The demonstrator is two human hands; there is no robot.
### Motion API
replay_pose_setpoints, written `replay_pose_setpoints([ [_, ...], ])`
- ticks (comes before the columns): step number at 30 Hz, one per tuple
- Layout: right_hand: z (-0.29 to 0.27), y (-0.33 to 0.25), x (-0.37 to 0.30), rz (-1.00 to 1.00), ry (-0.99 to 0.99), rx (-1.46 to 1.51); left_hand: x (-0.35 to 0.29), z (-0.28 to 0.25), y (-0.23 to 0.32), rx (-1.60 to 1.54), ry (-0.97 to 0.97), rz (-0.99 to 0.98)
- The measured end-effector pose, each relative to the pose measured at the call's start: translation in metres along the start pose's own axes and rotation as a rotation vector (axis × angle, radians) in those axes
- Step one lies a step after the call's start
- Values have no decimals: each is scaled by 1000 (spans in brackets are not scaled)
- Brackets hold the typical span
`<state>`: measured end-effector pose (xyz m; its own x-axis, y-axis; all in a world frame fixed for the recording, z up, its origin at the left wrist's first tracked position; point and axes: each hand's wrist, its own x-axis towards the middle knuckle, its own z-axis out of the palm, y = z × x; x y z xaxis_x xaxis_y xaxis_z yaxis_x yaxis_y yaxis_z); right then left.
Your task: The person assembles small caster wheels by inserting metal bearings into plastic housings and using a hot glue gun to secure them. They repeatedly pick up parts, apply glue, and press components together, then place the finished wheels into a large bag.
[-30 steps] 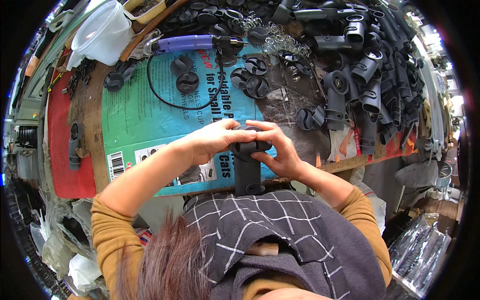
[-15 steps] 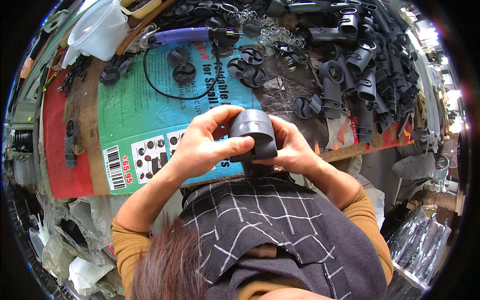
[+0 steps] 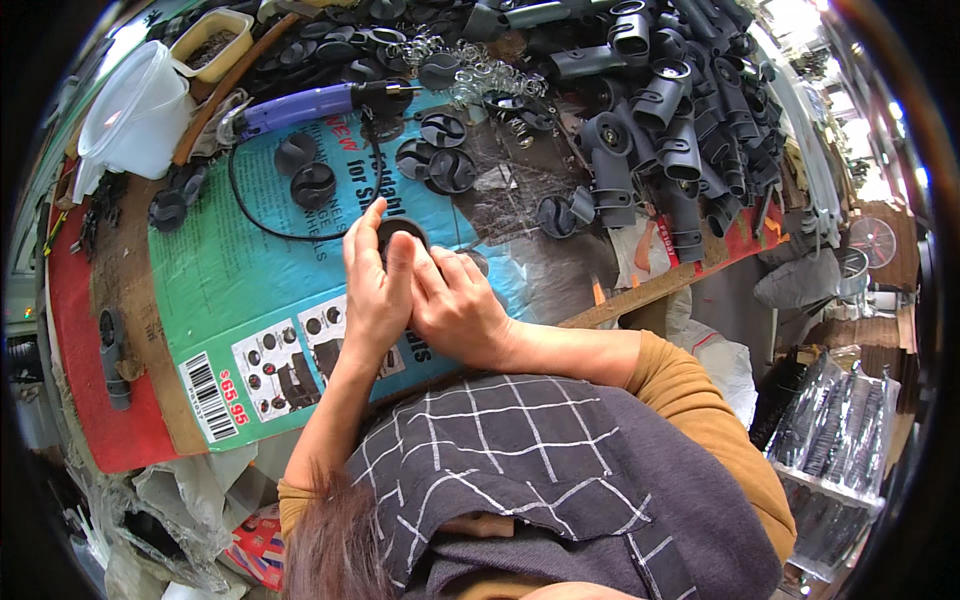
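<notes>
A dark grey plastic fitting with a round end (image 3: 408,229) is held over the printed cardboard, mostly hidden by my fingers. My left hand (image 3: 377,290) closes on its left side, thumb and fingers pointing away from me. My right hand (image 3: 458,308) presses against it from the right, its fingers bent and touching the left hand. Beyond my hands, several round black knobs (image 3: 451,170) with a curved ridge lie on the cardboard. A purple power screwdriver (image 3: 297,110) rests farther back, its black cord looping toward me.
Grey plastic fittings (image 3: 681,150) are piled at the back right, with metal springs (image 3: 493,82) beside them. A translucent bucket (image 3: 130,125) and a yellowish tub (image 3: 212,47) stand at the far left. One loose fitting (image 3: 113,355) lies on the red strip. The table's wooden edge (image 3: 640,293) runs nearby.
Both hands have moved left in the view with the fitting and drawn together around it. The fitting has turned and is now more covered. The view has also shifted.
</notes>
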<state>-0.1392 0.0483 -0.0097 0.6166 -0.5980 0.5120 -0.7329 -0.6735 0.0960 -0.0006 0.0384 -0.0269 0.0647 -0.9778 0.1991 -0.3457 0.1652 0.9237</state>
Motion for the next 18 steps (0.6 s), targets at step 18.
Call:
replay_pose_setpoints([
  [18,-16,158,10,517,-158,22,11,-2,7,42,-83,-27],
])
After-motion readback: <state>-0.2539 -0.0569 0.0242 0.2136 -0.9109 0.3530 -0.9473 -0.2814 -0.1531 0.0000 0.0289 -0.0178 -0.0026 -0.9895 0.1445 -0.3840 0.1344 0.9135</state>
